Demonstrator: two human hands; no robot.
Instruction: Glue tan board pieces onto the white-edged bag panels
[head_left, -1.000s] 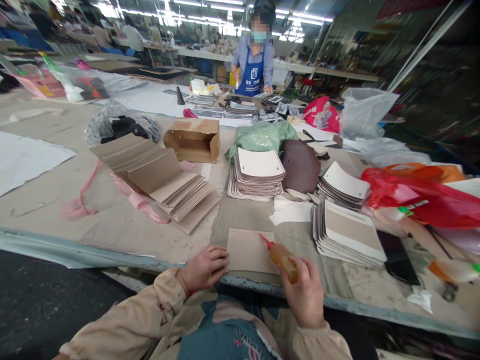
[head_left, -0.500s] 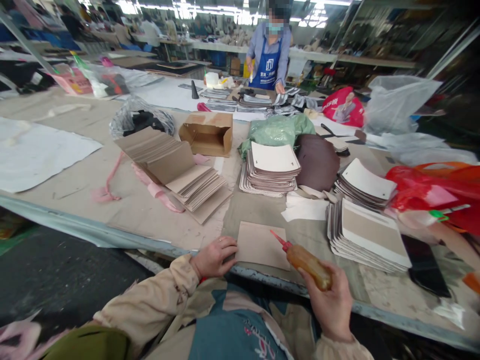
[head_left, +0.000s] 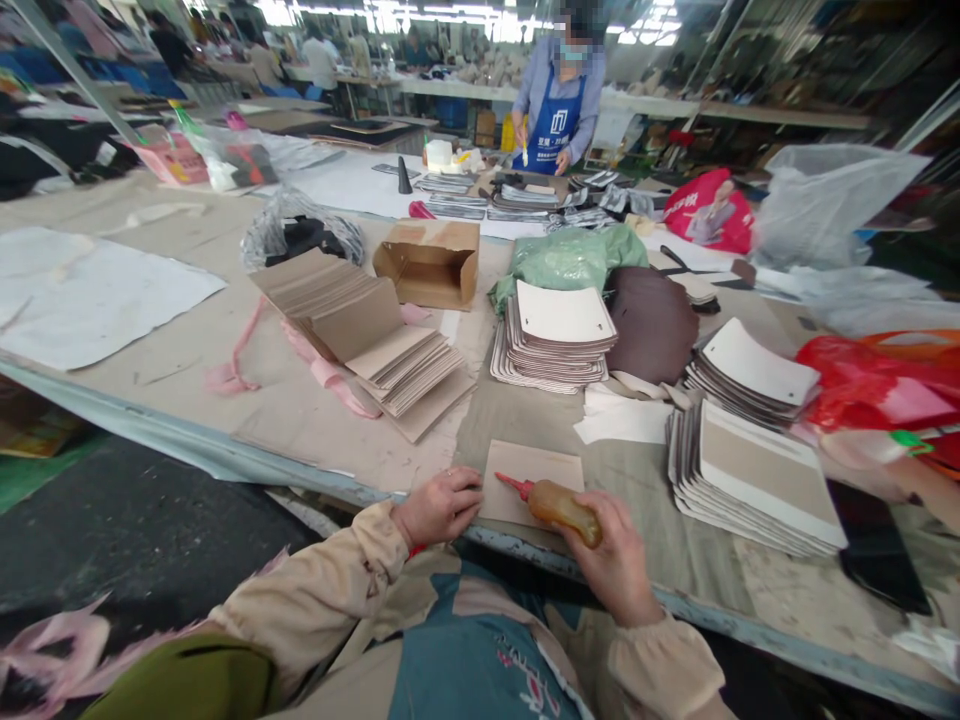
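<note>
A flat tan cardboard piece [head_left: 525, 512] lies at the table's front edge. My left hand [head_left: 442, 503] rests at its left side, fingers bent together and gripping the edge; the thumb is partly hidden. In my right hand [head_left: 619, 555] is a squeeze glue bottle [head_left: 562, 508], amber and soft-looking, with its red nozzle pointing left over the cardboard. Whether the tip touches the surface I cannot tell. Behind the piece, to the left, a fanned stack of tan cardboard sheets [head_left: 360, 325] leans over.
Stacks of white-faced panels stand at the centre [head_left: 562, 320] and right [head_left: 765, 480]. A dark phone [head_left: 885, 550] lies beyond the right stack. An open carton [head_left: 427, 262], green plastic [head_left: 562, 258] and red bags [head_left: 870, 380] are farther back. A co-worker [head_left: 555, 110] stands across the table.
My right hand has moved left with the glue bottle, bringing the nozzle over the left part of the cardboard piece. My left hand stays at its edge. The view has shifted slightly.
</note>
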